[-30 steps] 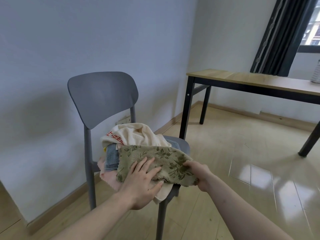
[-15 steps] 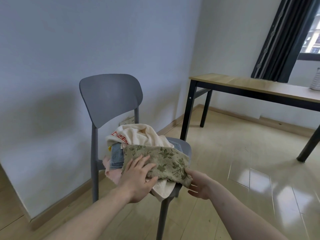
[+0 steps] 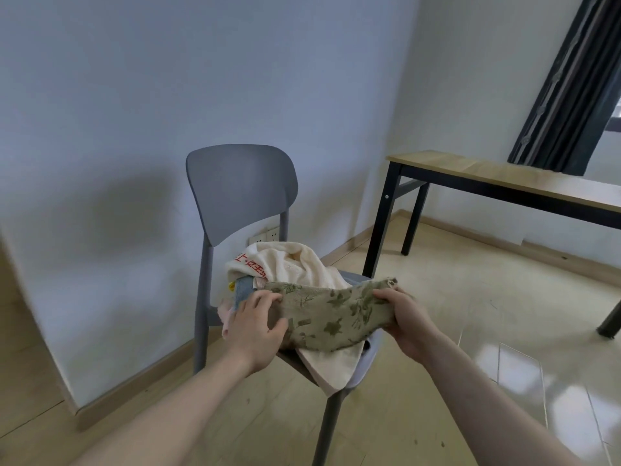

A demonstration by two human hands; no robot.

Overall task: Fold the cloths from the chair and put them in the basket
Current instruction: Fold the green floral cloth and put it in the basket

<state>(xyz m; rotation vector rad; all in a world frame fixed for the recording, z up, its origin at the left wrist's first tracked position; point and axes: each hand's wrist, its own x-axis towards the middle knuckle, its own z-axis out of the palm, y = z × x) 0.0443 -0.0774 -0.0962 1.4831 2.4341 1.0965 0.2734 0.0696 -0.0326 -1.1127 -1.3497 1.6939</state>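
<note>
A grey chair [image 3: 242,186] stands by the wall with a pile of cloths on its seat. A green leaf-patterned cloth [image 3: 331,314] is stretched just above the pile's front. My left hand [image 3: 257,327] grips its left end and my right hand [image 3: 405,317] grips its right end. Behind it lie a cream towel with red print [image 3: 289,264], a blue cloth [image 3: 243,292] and a pink cloth [image 3: 225,314]. No basket is in view.
A wooden table with black legs [image 3: 497,178] stands to the right against the far wall, under a dark curtain [image 3: 568,82]. A wall socket [image 3: 265,235] sits behind the chair. Glossy floor [image 3: 470,297] spreads to the right of the chair.
My right hand has come up and taken hold of the green cloth's right end. My left hand went from lying flat on it to gripping its left end. The cloth is now pulled out between both hands.
</note>
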